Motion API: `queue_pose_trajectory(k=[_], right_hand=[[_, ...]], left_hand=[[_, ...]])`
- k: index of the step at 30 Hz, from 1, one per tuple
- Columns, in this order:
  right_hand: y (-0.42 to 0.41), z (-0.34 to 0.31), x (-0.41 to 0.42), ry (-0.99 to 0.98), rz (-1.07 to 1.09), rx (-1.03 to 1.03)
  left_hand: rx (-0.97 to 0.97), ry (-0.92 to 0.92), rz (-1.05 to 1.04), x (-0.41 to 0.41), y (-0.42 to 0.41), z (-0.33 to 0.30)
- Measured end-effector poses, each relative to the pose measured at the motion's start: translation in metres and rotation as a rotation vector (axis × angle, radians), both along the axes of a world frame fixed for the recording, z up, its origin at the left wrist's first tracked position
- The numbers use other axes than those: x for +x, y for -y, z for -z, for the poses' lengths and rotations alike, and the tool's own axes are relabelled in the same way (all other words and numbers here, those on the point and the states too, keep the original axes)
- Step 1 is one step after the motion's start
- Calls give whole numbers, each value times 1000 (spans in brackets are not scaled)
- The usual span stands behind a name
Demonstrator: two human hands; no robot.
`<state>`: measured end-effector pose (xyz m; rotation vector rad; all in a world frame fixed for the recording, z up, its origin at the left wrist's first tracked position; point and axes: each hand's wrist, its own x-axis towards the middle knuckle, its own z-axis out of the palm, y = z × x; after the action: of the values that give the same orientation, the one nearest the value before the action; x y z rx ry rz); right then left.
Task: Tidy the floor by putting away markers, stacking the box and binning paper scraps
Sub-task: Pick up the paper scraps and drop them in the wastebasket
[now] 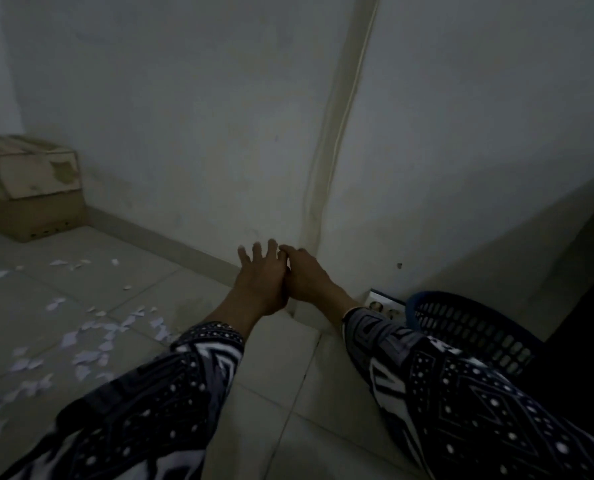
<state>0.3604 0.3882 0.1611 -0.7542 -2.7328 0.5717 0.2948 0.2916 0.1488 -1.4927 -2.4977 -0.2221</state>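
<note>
Both my hands are stretched out in front of me toward the corner of the room, side by side and touching. My left hand [259,275] has its fingers spread and straight. My right hand [304,275] has its fingers curled against the left hand's fingers; no object shows in it. Several white paper scraps [91,344] lie scattered over the tiled floor at the left. Cardboard boxes [29,188] stand stacked against the wall at the far left. A dark blue slotted plastic basket [475,327] stands at the right, beside my right sleeve. No markers are in view.
A cable duct [333,140] runs down the wall corner just beyond my hands. A white socket strip [384,304] lies by the wall next to the basket. A dark surface [593,289] fills the right edge.
</note>
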Motion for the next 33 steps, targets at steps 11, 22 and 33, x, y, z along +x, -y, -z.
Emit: queue_pose_trajectory(k=[11, 22, 33], right_hand=[[34, 16, -59, 19, -27, 61], [156, 63, -167, 42, -385, 22], [301, 105, -221, -27, -713, -78]], left_hand=[[30, -39, -112, -44, 35, 10], [-77, 33, -395, -120, 175, 52], [-39, 84, -580, -141, 338, 78]])
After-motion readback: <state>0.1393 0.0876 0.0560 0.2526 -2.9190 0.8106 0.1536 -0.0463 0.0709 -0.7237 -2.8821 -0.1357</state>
